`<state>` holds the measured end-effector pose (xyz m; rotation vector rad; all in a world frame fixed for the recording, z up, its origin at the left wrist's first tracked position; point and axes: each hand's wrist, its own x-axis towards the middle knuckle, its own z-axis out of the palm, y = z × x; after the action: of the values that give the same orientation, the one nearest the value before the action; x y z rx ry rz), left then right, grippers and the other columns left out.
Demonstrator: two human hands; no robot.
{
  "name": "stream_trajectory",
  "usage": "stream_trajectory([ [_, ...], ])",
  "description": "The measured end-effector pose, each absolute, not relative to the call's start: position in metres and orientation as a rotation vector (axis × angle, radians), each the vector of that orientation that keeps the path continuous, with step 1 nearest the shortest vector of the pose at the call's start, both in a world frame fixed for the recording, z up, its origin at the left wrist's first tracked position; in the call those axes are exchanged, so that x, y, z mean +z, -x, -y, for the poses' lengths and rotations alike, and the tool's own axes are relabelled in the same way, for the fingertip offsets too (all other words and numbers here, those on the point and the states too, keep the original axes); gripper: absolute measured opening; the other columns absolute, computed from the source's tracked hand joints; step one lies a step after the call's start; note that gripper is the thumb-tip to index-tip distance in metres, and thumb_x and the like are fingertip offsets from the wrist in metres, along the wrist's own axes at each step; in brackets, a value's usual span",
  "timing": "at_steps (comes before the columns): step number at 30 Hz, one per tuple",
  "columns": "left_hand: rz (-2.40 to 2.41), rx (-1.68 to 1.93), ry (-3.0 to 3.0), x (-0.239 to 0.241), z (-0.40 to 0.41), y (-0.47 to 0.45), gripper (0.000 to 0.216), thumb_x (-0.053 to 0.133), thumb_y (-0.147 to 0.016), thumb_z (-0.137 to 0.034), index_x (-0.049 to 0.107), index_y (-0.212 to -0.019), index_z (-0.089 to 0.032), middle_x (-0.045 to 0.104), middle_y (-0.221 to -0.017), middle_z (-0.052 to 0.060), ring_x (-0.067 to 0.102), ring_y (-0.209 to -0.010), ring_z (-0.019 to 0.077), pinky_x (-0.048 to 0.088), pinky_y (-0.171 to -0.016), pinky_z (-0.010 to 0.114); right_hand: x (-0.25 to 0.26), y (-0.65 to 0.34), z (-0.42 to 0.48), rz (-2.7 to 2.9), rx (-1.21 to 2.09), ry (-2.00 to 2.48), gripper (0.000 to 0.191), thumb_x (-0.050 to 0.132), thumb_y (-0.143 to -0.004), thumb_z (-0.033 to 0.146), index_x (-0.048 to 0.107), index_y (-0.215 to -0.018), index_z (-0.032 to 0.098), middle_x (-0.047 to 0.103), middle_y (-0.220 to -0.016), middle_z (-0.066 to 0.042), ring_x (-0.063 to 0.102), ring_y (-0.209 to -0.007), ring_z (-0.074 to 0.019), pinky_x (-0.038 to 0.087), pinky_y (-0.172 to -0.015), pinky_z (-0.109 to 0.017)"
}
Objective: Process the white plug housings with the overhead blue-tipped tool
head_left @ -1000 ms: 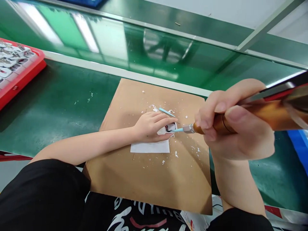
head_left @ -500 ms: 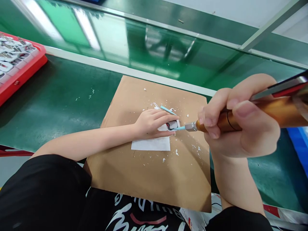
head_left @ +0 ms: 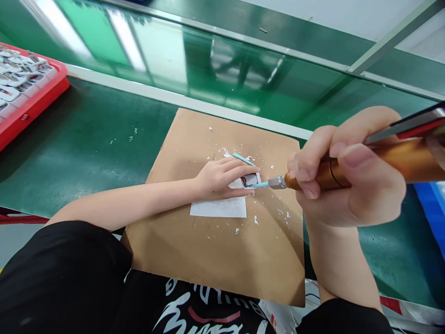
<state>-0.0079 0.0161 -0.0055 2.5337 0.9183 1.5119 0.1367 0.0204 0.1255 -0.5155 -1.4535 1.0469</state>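
Note:
My left hand (head_left: 219,178) lies on a brown cardboard sheet (head_left: 222,250), fingers pressed on a small white part (head_left: 251,180) with red and black wires inside. That part rests at the edge of a white paper slip (head_left: 218,208). My right hand (head_left: 351,178) is closed round a copper-coloured dispensing tool (head_left: 378,162). The tool's pale blue tip (head_left: 259,185) touches the small part. A loose blue nozzle (head_left: 242,158) lies just behind my left fingers.
White crumbs of dried material are scattered over the cardboard. A red tray (head_left: 33,99) with several small white parts stands at the far left on the green bench (head_left: 86,144). A shiny green conveyor belt (head_left: 194,60) runs behind. Something blue (head_left: 433,211) sits at the right edge.
The view shifted slightly. The tool tip stays at the small part, and both hands keep their hold with barely any movement.

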Motion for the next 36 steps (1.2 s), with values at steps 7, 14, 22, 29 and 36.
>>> stream_trajectory([
  [7,-0.924,1.482,-2.521,-0.0067,-0.0160,0.0081,0.033,0.061,-0.089,-0.043,0.058,-0.112,-0.020,0.068,-0.077,0.000,0.065,-0.072,0.0111,0.052,-0.067,0.021,0.1249,-0.1391,-0.0175,1.447,1.088,0.510,0.017,0.061,-0.076,0.016,0.050,-0.063,0.021,0.053,-0.049,0.004,0.031,-0.028,-0.0069,0.020,-0.028,-0.030],
  [14,-0.919,1.382,-2.360,-0.0088,-0.0122,0.0052,0.024,0.061,-0.087,-0.036,0.056,-0.103,-0.018,0.069,-0.088,0.003,0.065,-0.076,0.0119,0.053,-0.063,0.021,0.1228,-0.1391,-0.0230,1.481,1.047,0.482,0.015,0.068,-0.074,0.023,0.054,-0.069,0.023,0.049,-0.047,0.007,0.030,-0.025,-0.0053,0.019,-0.025,-0.027],
  [22,-0.898,1.369,-2.391,-0.0090,-0.0131,0.0067,0.031,0.061,-0.081,-0.025,0.054,-0.110,-0.020,0.061,-0.099,0.005,0.063,-0.083,0.0122,0.054,-0.064,0.021,0.1187,-0.1411,-0.0222,1.482,0.966,0.501,0.010,0.065,-0.077,0.022,0.056,-0.071,0.024,0.049,-0.052,0.004,0.036,-0.030,-0.0080,0.017,-0.025,-0.027],
  [29,-0.865,1.348,-2.376,-0.0113,-0.0143,0.0066,0.032,0.059,-0.077,-0.019,0.053,-0.109,-0.019,0.056,-0.098,0.006,0.058,-0.079,0.0120,0.051,-0.059,0.020,0.1205,-0.1415,-0.0226,1.442,1.025,0.492,0.009,0.063,-0.075,0.018,0.058,-0.069,0.021,0.052,-0.050,0.004,0.034,-0.029,-0.0075,0.018,-0.025,-0.027],
  [36,-0.839,1.384,-2.328,-0.0092,-0.0149,0.0068,0.032,0.060,-0.076,-0.017,0.047,-0.106,-0.020,0.058,-0.091,0.004,0.057,-0.080,0.0141,0.050,-0.060,0.023,0.1217,-0.1398,-0.0252,1.408,1.025,0.543,0.010,0.061,-0.071,0.018,0.060,-0.063,0.022,0.052,-0.047,0.004,0.028,-0.026,-0.0078,0.016,-0.024,-0.031],
])
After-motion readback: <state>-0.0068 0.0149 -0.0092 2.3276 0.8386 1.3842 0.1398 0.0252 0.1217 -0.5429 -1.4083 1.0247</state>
